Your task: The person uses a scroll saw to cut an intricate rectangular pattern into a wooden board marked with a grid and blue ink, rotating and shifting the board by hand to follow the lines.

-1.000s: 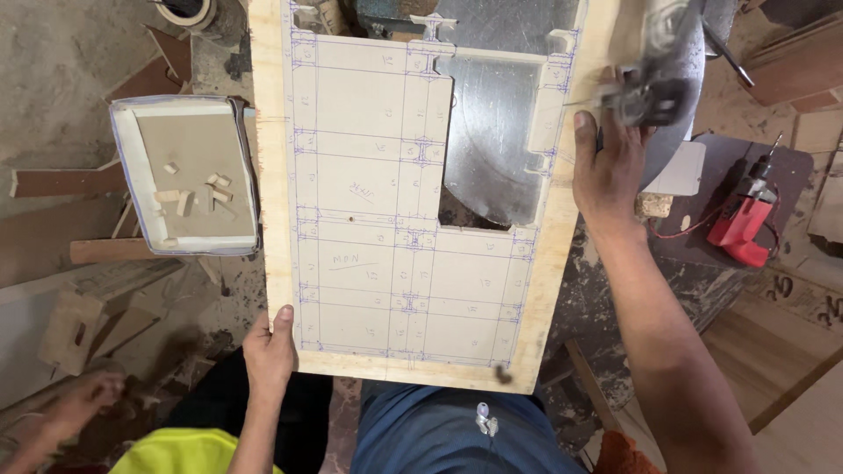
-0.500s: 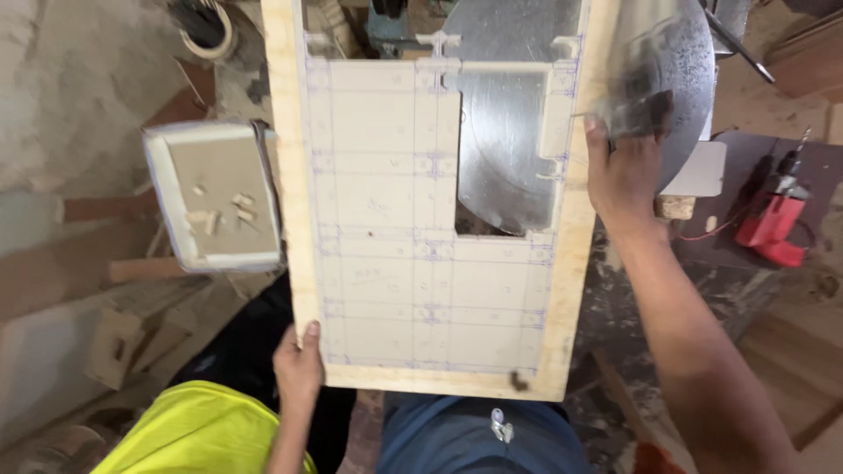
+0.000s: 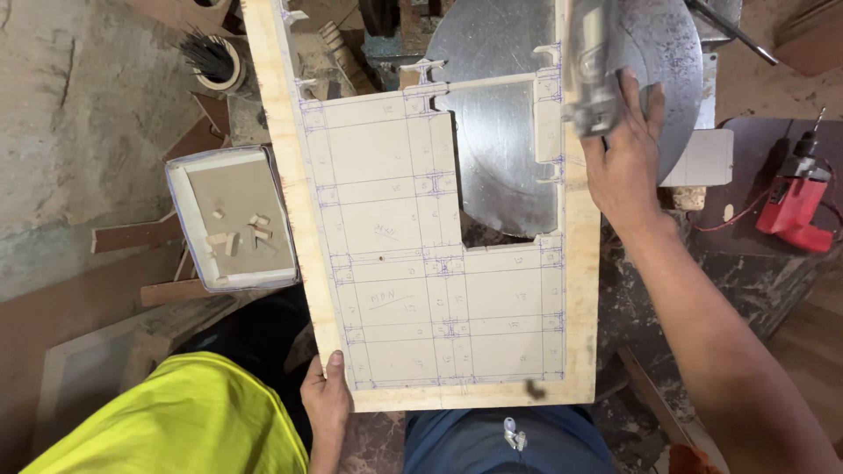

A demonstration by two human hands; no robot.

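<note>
The left hand (image 3: 327, 399) pinches the near-left corner of the plywood panel (image 3: 413, 290) lying across the bench, while the right hand (image 3: 625, 162) clamps the blurred power tool (image 3: 590, 66) at its far-right edge, so that light corner grip could let the panel shift.

Your plywood panel (image 3: 413, 290) looks pale, matt and smooth, its face lined with blue pen marks. Behind its cut-out shows a round metal plate (image 3: 500, 149), dull grey with a brushed sheen. The drill (image 3: 795, 206) is glossy red plastic. The surface (image 3: 694, 263) underneath looks dark, mottled and rough.
</note>
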